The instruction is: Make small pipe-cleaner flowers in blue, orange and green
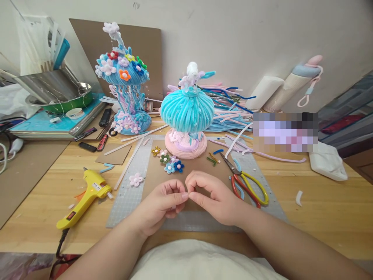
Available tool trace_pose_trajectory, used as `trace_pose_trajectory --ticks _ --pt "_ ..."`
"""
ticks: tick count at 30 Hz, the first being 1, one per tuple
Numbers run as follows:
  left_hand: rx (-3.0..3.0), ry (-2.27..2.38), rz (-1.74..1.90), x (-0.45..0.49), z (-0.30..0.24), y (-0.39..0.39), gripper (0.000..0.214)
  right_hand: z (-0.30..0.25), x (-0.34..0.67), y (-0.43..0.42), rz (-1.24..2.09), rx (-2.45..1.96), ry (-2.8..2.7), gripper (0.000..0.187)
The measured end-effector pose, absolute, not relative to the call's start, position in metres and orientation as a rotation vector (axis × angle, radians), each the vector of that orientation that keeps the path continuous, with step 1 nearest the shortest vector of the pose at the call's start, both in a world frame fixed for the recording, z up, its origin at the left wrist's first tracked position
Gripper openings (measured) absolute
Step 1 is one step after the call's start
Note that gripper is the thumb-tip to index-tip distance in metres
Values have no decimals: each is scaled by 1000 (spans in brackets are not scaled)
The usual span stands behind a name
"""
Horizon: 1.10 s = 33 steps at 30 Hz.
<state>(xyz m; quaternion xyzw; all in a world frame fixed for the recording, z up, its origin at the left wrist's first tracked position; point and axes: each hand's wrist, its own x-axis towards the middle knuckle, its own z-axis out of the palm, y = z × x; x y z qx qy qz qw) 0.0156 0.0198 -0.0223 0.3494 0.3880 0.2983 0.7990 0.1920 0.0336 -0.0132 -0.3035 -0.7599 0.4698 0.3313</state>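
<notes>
Nearest the hands, a dark blue chenille flower (178,166) lies in a small cluster on brown cardboard (155,182). It looks feather-light, fuzzy and easily squashed; the pale centre seems the safest pinch. The left hand (166,199) and right hand (217,197) meet at the fingertips, thumb against forefinger on each; whether anything tiny sits between, I can't tell. Behind stands a turquoise ribbed ornament (186,111). Far left, a steel pot (54,86) bristles with translucent strips (32,48).

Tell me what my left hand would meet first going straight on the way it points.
Likely your right hand, touching or nearly touching your left hand; depth is unclear.
</notes>
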Motion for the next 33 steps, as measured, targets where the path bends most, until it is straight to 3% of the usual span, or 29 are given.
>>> trace_pose_trajectory --ticks 14,19,24,28,30,33 --pt "752 802 613 13 -22 20 21 -14 193 34 1323 -817 -1879 10" --pt "784 829 633 16 -19 18 16 -21 194 36 1368 -858 -1718 18" --pt "1085 1075 699 -2 -15 16 26 -24 199 41 1032 -1017 -1833 25" --pt "1479 1754 854 -50 -7 25 26 -21 200 44 792 -1233 -2019 27" --pt "1669 2063 713 -73 -5 32 31 -20 201 46 681 -1369 -2109 32" --pt "1882 2065 459 -91 -6 39 31 -18 202 47 553 -1538 -2167 40"
